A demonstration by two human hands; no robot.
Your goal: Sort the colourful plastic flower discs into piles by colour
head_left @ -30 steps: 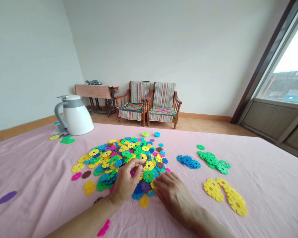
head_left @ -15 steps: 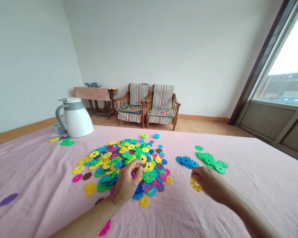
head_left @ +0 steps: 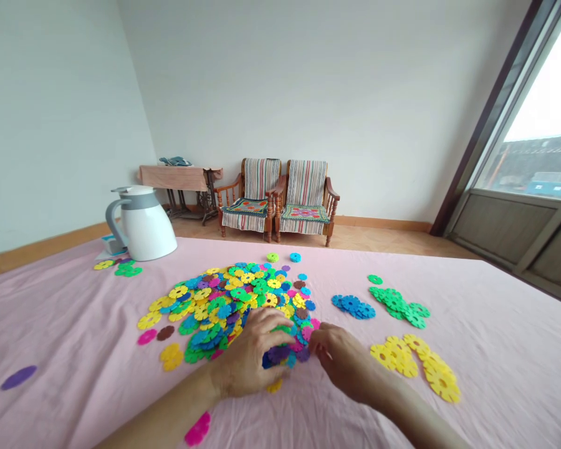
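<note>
A heap of mixed-colour plastic flower discs lies on the pink cloth. My left hand rests on the heap's near edge, its fingers curled down over the discs. My right hand is just to its right, fingertips bent at the heap's right edge near a pink disc; whether it holds one is hidden. Sorted groups lie to the right: blue discs, green discs and yellow discs.
A white jug stands at the back left with a few yellow and green discs beside it. Stray purple and pink discs lie near me. Two striped armchairs and a small table stand by the far wall.
My right hand carried a yellow disc to the yellow group, left it there and came back to the heap's right edge. My left hand slid forward and down onto the heap's near edge.
</note>
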